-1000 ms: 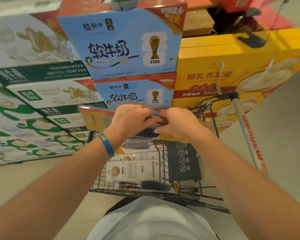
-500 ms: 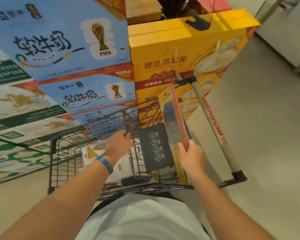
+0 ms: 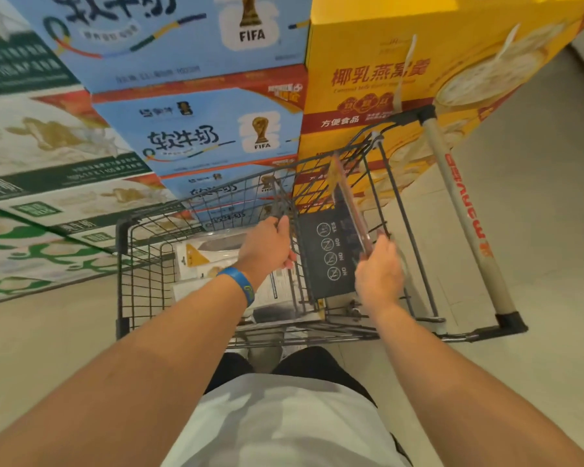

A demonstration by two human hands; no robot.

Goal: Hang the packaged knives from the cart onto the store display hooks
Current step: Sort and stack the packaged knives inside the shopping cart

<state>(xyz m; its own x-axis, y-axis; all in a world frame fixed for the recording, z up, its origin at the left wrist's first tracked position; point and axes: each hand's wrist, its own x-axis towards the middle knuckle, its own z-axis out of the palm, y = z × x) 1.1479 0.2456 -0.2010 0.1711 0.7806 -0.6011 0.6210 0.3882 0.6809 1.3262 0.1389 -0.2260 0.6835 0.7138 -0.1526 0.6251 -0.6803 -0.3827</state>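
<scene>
Right hand [image 3: 380,276] holding packaged knife [image 3: 350,201] edge-on, left hand [image 3: 267,246] perhaps gripping cart [image 3: 120,264]

Wire cart [image 3: 121,251], packaged knives [image 3: 199,261] inside

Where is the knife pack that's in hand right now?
Head view, right of centre: the knife pack is held edge-on in the right hand, above the dark sign flap of the cart, with the yellow boxes behind it.
</scene>
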